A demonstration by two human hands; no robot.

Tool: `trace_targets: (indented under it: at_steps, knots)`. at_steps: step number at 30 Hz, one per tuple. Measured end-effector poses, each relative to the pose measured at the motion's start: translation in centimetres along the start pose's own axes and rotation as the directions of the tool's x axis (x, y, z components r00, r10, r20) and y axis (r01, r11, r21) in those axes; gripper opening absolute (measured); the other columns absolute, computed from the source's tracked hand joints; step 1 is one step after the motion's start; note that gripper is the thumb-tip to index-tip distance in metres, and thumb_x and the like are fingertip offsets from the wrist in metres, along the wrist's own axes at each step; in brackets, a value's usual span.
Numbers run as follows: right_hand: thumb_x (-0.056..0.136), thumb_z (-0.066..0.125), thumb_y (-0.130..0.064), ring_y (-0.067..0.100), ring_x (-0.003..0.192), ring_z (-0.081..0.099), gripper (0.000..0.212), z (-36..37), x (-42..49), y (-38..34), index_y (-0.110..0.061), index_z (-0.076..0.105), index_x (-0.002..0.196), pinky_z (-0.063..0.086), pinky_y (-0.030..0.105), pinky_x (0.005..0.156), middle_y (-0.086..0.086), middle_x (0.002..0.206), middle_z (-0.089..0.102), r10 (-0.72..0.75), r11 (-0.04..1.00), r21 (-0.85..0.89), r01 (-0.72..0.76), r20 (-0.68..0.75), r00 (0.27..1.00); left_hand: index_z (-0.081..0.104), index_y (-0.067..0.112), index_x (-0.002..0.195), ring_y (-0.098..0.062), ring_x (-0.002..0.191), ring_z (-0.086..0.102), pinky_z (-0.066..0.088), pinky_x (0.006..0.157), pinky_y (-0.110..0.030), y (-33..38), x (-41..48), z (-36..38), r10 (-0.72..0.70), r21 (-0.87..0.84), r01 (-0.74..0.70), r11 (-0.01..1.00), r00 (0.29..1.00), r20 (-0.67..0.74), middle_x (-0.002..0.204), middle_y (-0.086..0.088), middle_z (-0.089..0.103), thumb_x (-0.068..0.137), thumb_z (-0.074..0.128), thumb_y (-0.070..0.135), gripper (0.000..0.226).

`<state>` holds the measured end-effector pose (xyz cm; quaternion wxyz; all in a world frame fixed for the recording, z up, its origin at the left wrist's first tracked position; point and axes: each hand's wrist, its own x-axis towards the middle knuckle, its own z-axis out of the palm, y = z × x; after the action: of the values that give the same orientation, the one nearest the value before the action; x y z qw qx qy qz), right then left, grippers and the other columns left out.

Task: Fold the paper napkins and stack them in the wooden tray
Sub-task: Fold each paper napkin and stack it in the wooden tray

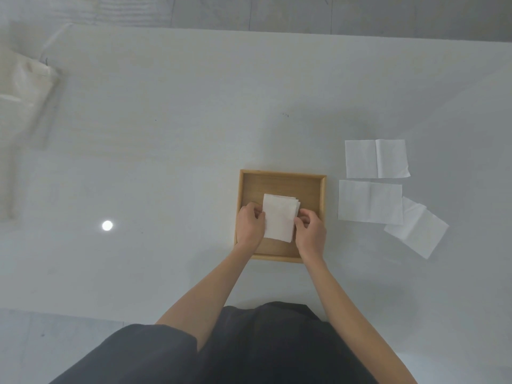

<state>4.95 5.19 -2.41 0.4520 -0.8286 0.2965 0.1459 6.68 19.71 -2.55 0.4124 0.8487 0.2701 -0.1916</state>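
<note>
A square wooden tray [279, 180] sits on the white table in front of me. Inside it lies a small stack of folded white napkins [279, 217]. My left hand [249, 227] grips the stack's left edge and my right hand [310, 231] grips its right edge, both over the tray. To the right of the tray lie three unfolded white napkins: one at the back [376, 158], one in the middle [370, 201], and one angled at the front right [418, 228], partly under the middle one.
A cream cloth bag [22, 87] lies at the table's far left. A round light reflection [107, 225] shows on the table left of the tray. The table's near edge runs just in front of my body.
</note>
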Motion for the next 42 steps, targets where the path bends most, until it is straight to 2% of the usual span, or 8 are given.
trace_targets:
  at_steps: [6,9,12,16,19,27,33,42]
  knots:
    - [0.099,0.048,-0.035,0.015,0.099,0.062,0.037,0.2,0.6,0.0,-0.014,0.064,0.125,0.049,0.029,0.085,0.004,0.11,0.069,-0.035,0.999,0.022,0.034,0.027,0.999,0.062,0.011,0.105,-0.018,0.093,0.058,0.04,0.075,-0.024,0.1,0.1,-0.4,-0.002,-0.005,0.002,1.0,1.0,0.029,0.105,-0.006,0.061,0.093,0.055,0.012,0.014]
    - [0.094,0.033,-0.068,0.019,0.087,0.06,0.056,0.7,1.3,0.4,-0.021,0.063,0.096,0.046,0.032,0.076,0.015,0.104,0.068,-0.045,0.994,0.1,0.032,0.132,0.99,0.06,0.014,0.105,-0.018,0.089,0.057,0.04,0.075,-0.025,0.5,-0.2,-0.5,0.019,-0.004,-0.019,1.0,1.0,0.018,0.103,-0.004,0.058,0.093,0.054,0.016,0.014]
    - [0.091,0.028,-0.076,0.028,0.107,0.063,0.064,1.1,1.8,0.9,-0.026,0.066,0.1,0.052,0.047,0.095,0.011,0.112,0.068,-0.022,0.997,0.083,0.005,0.206,0.978,0.06,0.013,0.107,-0.016,0.089,0.054,0.039,0.075,-0.025,0.8,-0.3,-0.4,0.04,0.043,-0.041,0.998,0.999,0.036,0.102,-0.004,0.059,0.092,0.053,0.016,0.017]
    - [0.103,0.04,-0.046,0.011,0.116,0.053,0.046,-1.9,0.1,-1.4,-0.019,0.057,0.136,0.041,0.026,0.102,-0.004,0.125,0.058,-0.111,0.993,0.048,0.106,0.116,0.987,0.054,0.007,0.111,-0.026,0.102,0.054,0.044,0.081,-0.033,1.4,-0.9,-0.1,0.091,0.138,-0.082,0.987,0.994,-0.061,0.11,-0.009,0.057,0.095,0.048,0.012,0.018]
    - [0.101,0.052,-0.026,0.013,0.097,0.062,0.026,-7.1,0.1,-0.5,-0.012,0.068,0.116,0.049,0.025,0.085,-0.001,0.109,0.068,-0.195,0.98,0.012,0.199,-0.152,0.969,0.054,0.006,0.115,-0.025,0.105,0.052,0.046,0.083,-0.035,4.3,-2.4,2.0,0.235,0.16,-0.217,0.963,0.967,-0.103,0.115,-0.008,0.056,0.1,0.045,0.01,0.018]
    - [0.095,0.054,-0.016,0.033,0.093,0.066,0.019,-22.0,6.0,7.4,-0.005,0.069,0.1,0.037,0.029,0.073,0.012,0.099,0.073,0.149,0.987,0.02,-0.161,-0.508,0.849,0.053,0.005,0.09,-0.026,0.086,0.05,0.049,0.074,-0.043,14.4,-7.3,13.9,0.52,0.157,-0.582,0.798,0.796,0.311,0.094,-0.01,0.053,0.101,0.039,0.007,0.018]
    - [0.092,0.056,-0.019,0.035,0.098,0.065,0.02,-26.0,8.7,11.5,-0.008,0.069,0.103,0.041,0.033,0.074,0.013,0.105,0.072,0.367,0.928,0.149,-0.34,-0.511,0.777,0.054,0.005,0.086,-0.028,0.082,0.048,0.044,0.071,-0.039,17.9,-9.9,21.0,0.521,0.171,-0.651,0.74,0.714,0.468,0.091,-0.012,0.053,0.1,0.039,0.006,0.021]
    - [0.083,0.061,-0.031,0.035,0.095,0.064,0.024,-24.0,9.7,14.4,-0.01,0.065,0.094,0.044,0.034,0.066,0.01,0.099,0.068,0.497,0.867,0.205,-0.454,-0.415,0.762,0.051,0.003,0.105,-0.031,0.103,0.052,0.042,0.075,-0.036,21.0,-9.8,27.7,0.409,0.385,-0.583,0.716,0.796,0.447,0.112,-0.014,0.055,0.102,0.049,0.018,0.015]
